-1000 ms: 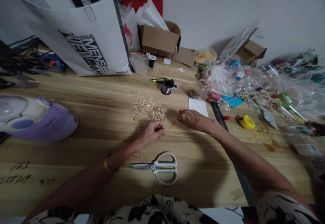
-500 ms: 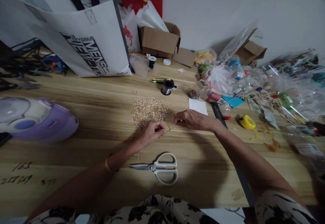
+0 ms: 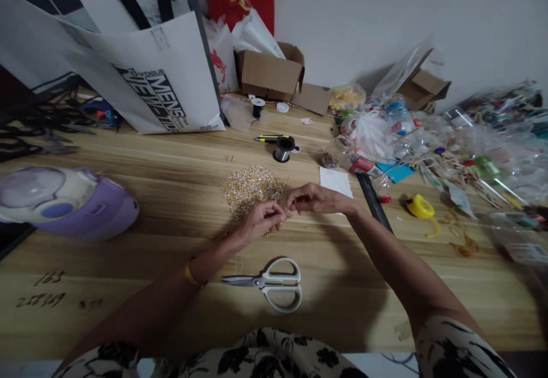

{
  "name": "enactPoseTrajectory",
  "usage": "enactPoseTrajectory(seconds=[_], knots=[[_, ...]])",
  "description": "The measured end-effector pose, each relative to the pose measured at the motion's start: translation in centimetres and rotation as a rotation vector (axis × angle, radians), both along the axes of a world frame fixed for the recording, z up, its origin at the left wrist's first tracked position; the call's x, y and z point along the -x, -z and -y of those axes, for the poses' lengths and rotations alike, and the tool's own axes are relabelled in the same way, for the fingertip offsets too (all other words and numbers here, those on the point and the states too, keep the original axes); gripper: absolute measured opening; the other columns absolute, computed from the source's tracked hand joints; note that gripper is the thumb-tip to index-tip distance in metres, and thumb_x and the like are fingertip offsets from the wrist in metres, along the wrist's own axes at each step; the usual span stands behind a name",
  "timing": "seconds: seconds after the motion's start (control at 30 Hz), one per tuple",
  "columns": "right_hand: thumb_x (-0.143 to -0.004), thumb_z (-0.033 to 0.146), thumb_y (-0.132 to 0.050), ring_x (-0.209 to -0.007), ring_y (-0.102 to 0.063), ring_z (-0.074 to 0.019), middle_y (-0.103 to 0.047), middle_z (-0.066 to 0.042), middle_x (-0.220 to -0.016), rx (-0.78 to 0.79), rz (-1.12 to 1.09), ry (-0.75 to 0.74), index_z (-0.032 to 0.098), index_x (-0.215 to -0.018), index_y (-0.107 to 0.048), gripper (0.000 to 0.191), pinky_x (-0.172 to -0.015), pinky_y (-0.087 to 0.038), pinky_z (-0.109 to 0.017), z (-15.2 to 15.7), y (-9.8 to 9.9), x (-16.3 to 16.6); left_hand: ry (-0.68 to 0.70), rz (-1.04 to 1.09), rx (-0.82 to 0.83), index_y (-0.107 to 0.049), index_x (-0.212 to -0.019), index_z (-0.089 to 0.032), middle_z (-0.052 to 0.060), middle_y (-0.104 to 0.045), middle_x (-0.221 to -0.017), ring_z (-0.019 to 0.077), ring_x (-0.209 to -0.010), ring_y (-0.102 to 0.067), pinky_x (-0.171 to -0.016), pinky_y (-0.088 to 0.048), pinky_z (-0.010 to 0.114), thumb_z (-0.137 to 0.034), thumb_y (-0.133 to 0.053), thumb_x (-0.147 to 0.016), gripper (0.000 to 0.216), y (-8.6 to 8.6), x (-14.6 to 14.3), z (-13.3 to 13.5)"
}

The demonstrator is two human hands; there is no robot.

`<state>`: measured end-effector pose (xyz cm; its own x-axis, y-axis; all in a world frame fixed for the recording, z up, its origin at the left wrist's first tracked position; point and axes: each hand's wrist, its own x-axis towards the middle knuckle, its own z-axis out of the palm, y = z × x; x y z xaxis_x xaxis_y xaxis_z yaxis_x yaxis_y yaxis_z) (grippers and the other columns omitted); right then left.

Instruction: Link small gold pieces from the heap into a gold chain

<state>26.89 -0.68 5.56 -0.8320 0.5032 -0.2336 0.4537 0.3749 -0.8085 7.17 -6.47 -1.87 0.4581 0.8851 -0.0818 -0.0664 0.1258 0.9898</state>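
Observation:
A pile of gold and silver beaded strands [image 3: 252,187] lies mid-table. My left hand [image 3: 259,221] is closed in a pinch at the pile's near edge, with a thin gold strand at its fingers, largely hidden now. Just right of it, my right hand [image 3: 314,198] is also pinched closed, its fingertips almost meeting the left ones. Whatever the right fingers grip is too small to make out. Scissors with pale handles [image 3: 280,284] lie nearer to me, blades pointing left.
Behind the pile are a wire spool [image 3: 283,149], a yellow-black cutter [image 3: 272,138] and a black thread spool [image 3: 257,108]. White paper [image 3: 336,181] and a yellow tape measure [image 3: 419,206] lie right, beside heaped bottles and bags. A purple-white appliance [image 3: 94,206] stands left, below a large bag [image 3: 171,81].
My right hand has moved left to meet my left hand, closing the gap between their fingertips. The gold strand that stuck out from the left fingers is now mostly covered. The view has shifted slightly.

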Motion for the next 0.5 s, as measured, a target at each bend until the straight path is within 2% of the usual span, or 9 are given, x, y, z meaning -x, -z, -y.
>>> enactPoseTrajectory(seconds=[0.17, 0.27, 0.33, 0.43, 0.5], knots=[[-0.086, 0.021, -0.050, -0.060, -0.053, -0.0087, -0.059, 0.000, -0.069, -0.065, 0.045, 0.077, 0.011, -0.089, -0.063, 0.016, -0.056, -0.040, -0.019, 0.0, 0.6, -0.3, -0.026, 0.050, 0.052, -0.059, -0.072, -0.011, 0.000, -0.060, -0.059, 0.0078, -0.052, -0.054, -0.052, -0.044, 0.020, -0.040, -0.071, -0.068, 0.032, -0.5, 0.0, -0.2], [-0.083, 0.017, -0.051, -0.060, -0.056, -0.0097, -0.062, -0.001, -0.072, -0.177, 0.098, 0.156, 0.012, -0.094, -0.063, 0.017, -0.056, -0.040, -0.019, 0.8, 0.4, 0.0, -0.036, 0.046, 0.055, -0.059, -0.069, -0.011, 0.001, -0.061, -0.059, 0.0082, -0.053, -0.056, -0.054, -0.045, 0.020, -0.039, -0.072, -0.066, 0.031, -0.5, -0.1, -0.2], [-0.081, 0.015, -0.054, -0.060, -0.057, -0.0105, -0.063, -0.002, -0.073, -0.267, 0.126, 0.209, 0.013, -0.103, -0.062, 0.024, -0.056, -0.041, -0.020, 1.6, 0.3, 0.3, -0.041, 0.047, 0.055, -0.059, -0.069, -0.011, 0.000, -0.061, -0.058, 0.0082, -0.053, -0.056, -0.054, -0.045, 0.020, -0.038, -0.073, -0.066, 0.031, -0.3, -0.2, -0.2], [-0.081, 0.013, -0.055, -0.062, -0.058, -0.0111, -0.066, -0.003, -0.082, -0.321, 0.103, 0.203, 0.016, -0.114, -0.058, 0.033, -0.059, -0.041, -0.021, 2.8, 0.4, 1.0, -0.052, 0.048, 0.054, -0.058, -0.068, -0.011, 0.000, -0.060, -0.057, 0.0080, -0.052, -0.056, -0.053, -0.045, 0.020, -0.038, -0.073, -0.066, 0.031, 0.0, -0.3, -0.3], [-0.084, 0.014, -0.053, -0.066, -0.059, -0.0115, -0.066, -0.004, -0.086, -0.321, 0.073, 0.177, 0.017, -0.113, -0.057, 0.030, -0.060, -0.041, -0.021, 3.4, 0.6, 1.4, -0.056, 0.045, 0.048, -0.057, -0.067, -0.011, 0.000, -0.060, -0.056, 0.0081, -0.051, -0.056, -0.053, -0.045, 0.020, -0.039, -0.073, -0.066, 0.031, 0.2, -0.3, -0.4]])
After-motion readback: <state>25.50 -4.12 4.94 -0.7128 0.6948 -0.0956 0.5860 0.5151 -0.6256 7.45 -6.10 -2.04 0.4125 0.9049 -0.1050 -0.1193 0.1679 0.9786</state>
